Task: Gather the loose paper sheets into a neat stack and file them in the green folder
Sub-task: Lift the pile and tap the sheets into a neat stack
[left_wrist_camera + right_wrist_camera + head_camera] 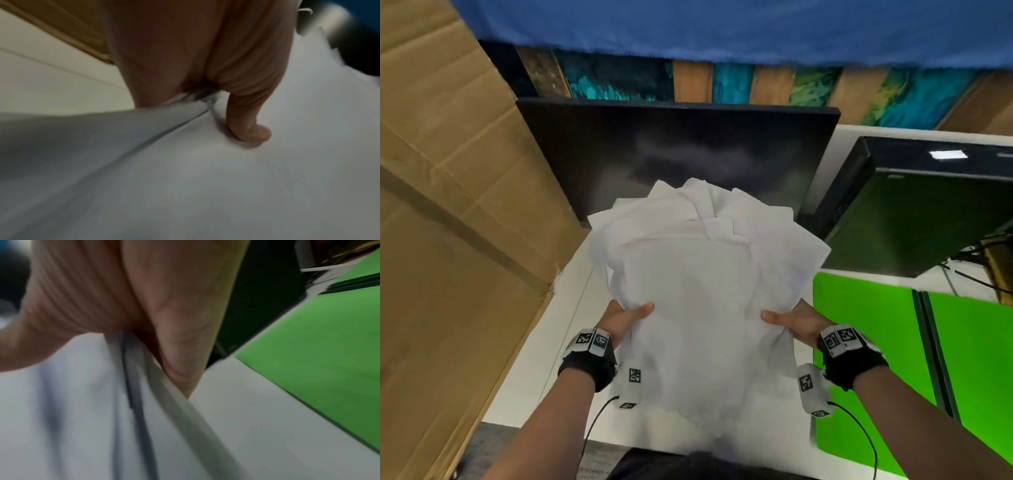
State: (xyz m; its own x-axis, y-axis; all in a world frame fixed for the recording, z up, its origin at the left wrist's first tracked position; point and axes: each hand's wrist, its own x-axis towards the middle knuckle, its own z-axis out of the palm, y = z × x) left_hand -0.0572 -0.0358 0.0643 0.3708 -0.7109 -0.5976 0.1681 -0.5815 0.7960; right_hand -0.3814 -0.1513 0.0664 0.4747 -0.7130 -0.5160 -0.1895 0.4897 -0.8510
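Note:
A loose, uneven bundle of white paper sheets [702,274] is held up above the white desk, its far corners fanned out. My left hand [628,317] grips its left edge with the thumb on top, and my right hand [789,320] grips the right edge the same way. The left wrist view shows the thumb [249,129] pressed on the paper sheets [226,186]. The right wrist view shows the sheet edges [133,369] pinched in the right hand [123,296]. The green folder [866,342] lies open on the desk to the right, also visible as green folder [318,353].
A big cardboard box [448,240] stands at the left. A dark monitor [674,150] stands behind the sheets, and a black computer case [914,212] lies at the right rear with cables beside it. The white desk [544,359] edge runs just below my wrists.

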